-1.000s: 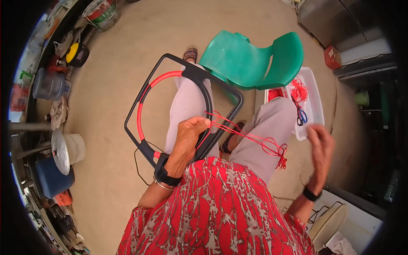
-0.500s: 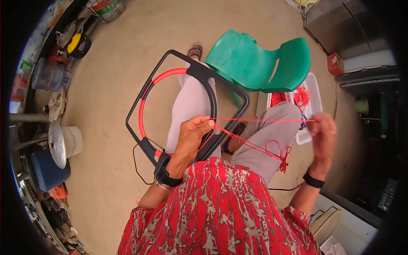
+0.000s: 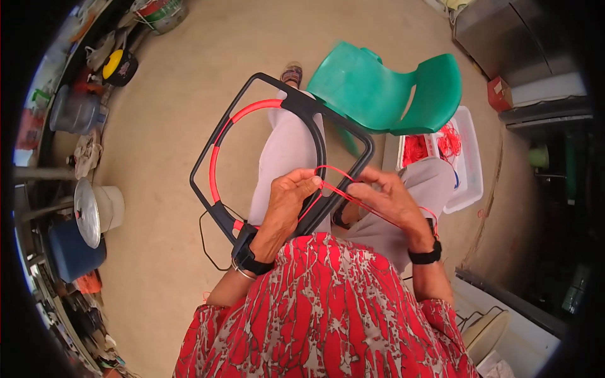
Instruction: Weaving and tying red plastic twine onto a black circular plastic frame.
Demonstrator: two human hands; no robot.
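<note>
We see the left hand point(image 3: 287, 198) pinching the red cord point(image 3: 336, 189) at the right side of the black frame point(image 3: 300, 104), which is over the left leg point(image 3: 283, 151). The right hand point(image 3: 394, 200) is near, its fingers bent beside the cord; whether they grip it, we cannot tell. Beyond the frame's far edge is a green chair point(image 3: 365, 88).

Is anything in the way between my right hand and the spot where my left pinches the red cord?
Nothing solid that I can see. Only strands of red cord span the gap between your right hand and left hand; the black frame seems to pass beneath them.
</note>
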